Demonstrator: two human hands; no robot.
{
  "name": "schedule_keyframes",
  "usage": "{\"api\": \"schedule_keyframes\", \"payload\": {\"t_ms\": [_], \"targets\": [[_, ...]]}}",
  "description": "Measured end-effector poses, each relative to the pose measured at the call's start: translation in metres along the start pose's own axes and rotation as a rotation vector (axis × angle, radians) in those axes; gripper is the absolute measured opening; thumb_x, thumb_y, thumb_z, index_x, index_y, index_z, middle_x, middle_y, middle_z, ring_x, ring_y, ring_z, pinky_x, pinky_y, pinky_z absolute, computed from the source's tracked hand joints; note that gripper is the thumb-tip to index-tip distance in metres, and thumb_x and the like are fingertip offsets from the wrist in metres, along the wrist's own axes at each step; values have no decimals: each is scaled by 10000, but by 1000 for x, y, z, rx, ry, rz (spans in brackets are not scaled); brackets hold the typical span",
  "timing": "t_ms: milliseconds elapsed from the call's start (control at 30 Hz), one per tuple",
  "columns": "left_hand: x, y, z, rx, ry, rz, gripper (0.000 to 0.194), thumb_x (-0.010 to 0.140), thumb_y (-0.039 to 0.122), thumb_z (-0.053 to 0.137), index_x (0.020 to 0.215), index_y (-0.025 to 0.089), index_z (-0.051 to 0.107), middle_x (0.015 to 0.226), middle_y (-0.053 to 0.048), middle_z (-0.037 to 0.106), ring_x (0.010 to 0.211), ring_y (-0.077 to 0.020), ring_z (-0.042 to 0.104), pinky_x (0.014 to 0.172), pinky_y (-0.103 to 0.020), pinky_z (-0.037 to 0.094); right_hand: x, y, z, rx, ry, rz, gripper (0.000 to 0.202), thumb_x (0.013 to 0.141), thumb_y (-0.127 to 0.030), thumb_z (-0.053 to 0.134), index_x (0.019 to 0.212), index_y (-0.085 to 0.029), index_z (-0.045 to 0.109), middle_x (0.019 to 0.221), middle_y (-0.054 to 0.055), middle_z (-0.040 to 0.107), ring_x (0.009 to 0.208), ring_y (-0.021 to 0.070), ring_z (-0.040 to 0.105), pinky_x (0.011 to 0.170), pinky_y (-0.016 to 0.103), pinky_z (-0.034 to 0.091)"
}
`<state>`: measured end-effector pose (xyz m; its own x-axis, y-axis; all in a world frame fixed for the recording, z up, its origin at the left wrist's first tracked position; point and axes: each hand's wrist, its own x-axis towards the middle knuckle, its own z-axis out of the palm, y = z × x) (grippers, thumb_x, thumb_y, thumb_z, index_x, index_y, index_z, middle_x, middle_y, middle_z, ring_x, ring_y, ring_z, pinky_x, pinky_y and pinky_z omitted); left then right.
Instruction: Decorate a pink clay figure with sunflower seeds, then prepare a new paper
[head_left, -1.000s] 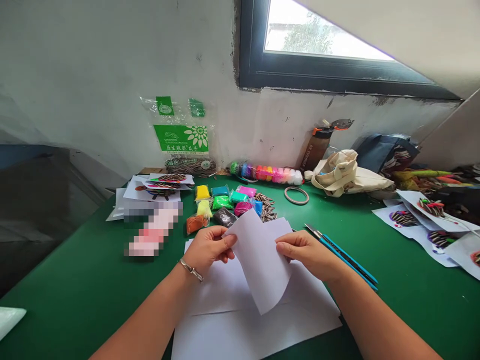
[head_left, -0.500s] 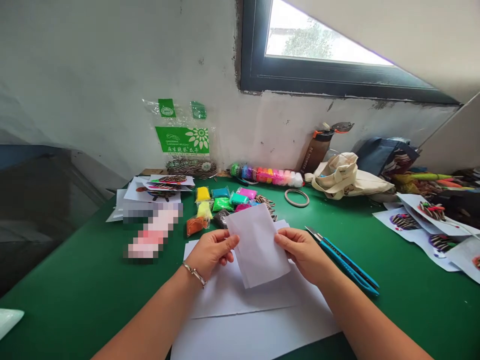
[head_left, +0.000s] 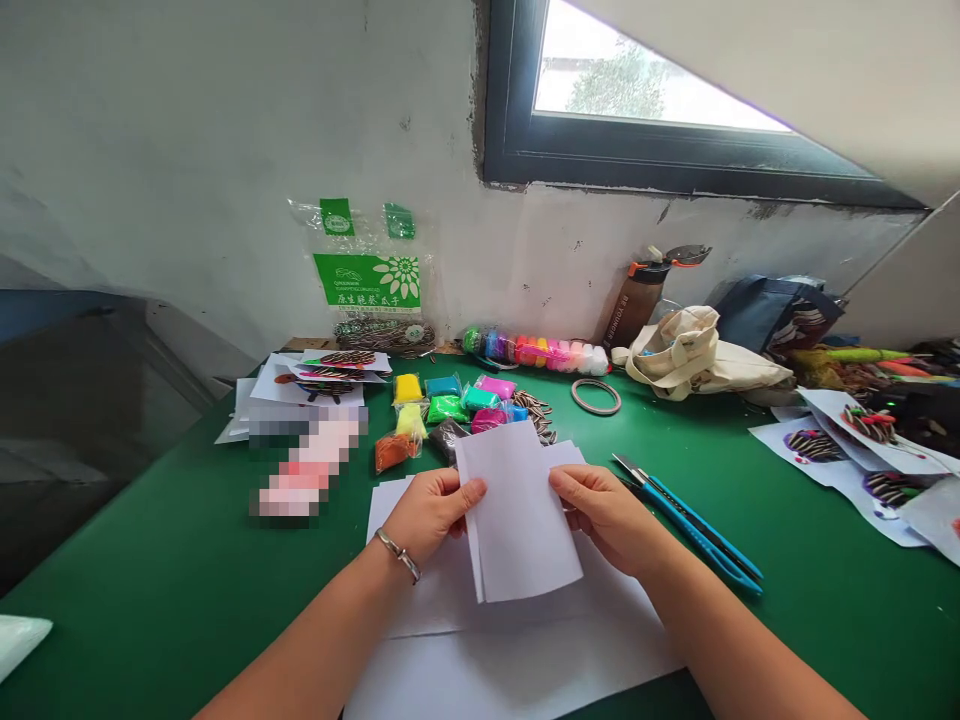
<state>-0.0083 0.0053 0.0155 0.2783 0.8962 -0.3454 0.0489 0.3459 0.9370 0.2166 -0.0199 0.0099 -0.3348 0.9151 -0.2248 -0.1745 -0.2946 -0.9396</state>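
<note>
A folded piece of white paper [head_left: 523, 520] is held up between my two hands, its left edge showing more than one layer. My left hand [head_left: 433, 510] pinches the left edge, thumb in front and fingers behind. On the right edge, my right hand [head_left: 600, 512] grips in the same way. Beneath the hands lie larger white sheets [head_left: 517, 670], overlapping on the green table. Just right of my right hand rests a blue utility knife [head_left: 694, 522], its blade end pointing away from me.
Small packets of coloured clay [head_left: 447, 408] and loose striped seeds [head_left: 534, 408] lie beyond the paper. A roll of tape [head_left: 595, 397], a cloth bag [head_left: 682, 350] and a brown bottle [head_left: 636, 300] are farther back. Decorated cards [head_left: 814, 445] lie at right, more cards [head_left: 300, 385] at left.
The held paper has come slightly lower and nearer, and its layers have parted more at the left edge. Both hands keep their grip.
</note>
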Motion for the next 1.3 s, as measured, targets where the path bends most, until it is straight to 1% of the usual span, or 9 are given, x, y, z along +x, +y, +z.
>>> {"api": "schedule_keyframes", "payload": {"t_ms": [133,267,367,500,633,767,1000,1100,1300], "targets": [[0,-1,1,-47,-34,-27,536,549,621,782,713,129,644,662,-34,659,575,-156,589,527,-251,438,1,2,1,-66,-15,12,348,845,-486,596,791,-150,669,752,25,586,703,134,529,579,229,426],[-3,-2,3,-127,-142,-18,510,629,570,774,849,119,680,763,-79,711,670,-203,650,636,-305,505,2,5,5,-54,-24,47,325,832,-480,616,899,-169,684,794,25,605,729,141,543,594,237,427],[-5,-5,5,-211,-223,-13,493,690,514,761,982,126,677,852,-103,729,725,-234,678,713,-348,521,4,9,9,-48,-23,76,315,806,-474,649,852,-164,678,745,7,595,649,112,523,541,212,388],[-6,-9,5,-242,-253,-22,505,715,503,747,1034,120,672,932,-129,725,734,-240,687,721,-352,521,5,12,13,-32,4,88,316,763,-467,691,754,-155,642,648,-22,555,546,81,466,491,201,338],[-6,-7,6,-239,-222,-28,538,684,541,753,1010,120,678,900,-116,724,711,-231,677,696,-338,518,5,14,13,16,85,66,315,765,-471,684,746,-170,593,673,-13,587,575,106,505,528,219,364],[-5,-4,9,-178,-196,-21,520,639,589,756,846,117,688,750,-64,700,631,-181,630,607,-278,491,6,15,11,6,170,36,331,773,-488,669,742,-171,576,667,-7,588,581,118,514,527,224,368],[-2,-10,14,-52,-32,10,570,574,673,733,673,129,593,613,-1,596,513,-112,500,469,-218,378,9,18,13,-40,303,-47,350,781,-519,643,776,-171,601,674,5,588,587,135,520,517,235,383],[-3,-15,18,-28,-11,24,593,594,714,685,654,135,575,583,6,572,493,-106,471,448,-215,348,7,19,19,-42,359,-86,371,797,-553,607,806,-182,612,677,5,595,574,143,518,502,243,388],[-12,-13,29,-18,-71,6,652,636,752,617,754,111,643,653,-50,636,561,-156,554,491,-245,410,2,17,37,79,302,-97,424,857,-583,502,977,-199,638,795,38,670,616,175,582,535,277,443]]}}
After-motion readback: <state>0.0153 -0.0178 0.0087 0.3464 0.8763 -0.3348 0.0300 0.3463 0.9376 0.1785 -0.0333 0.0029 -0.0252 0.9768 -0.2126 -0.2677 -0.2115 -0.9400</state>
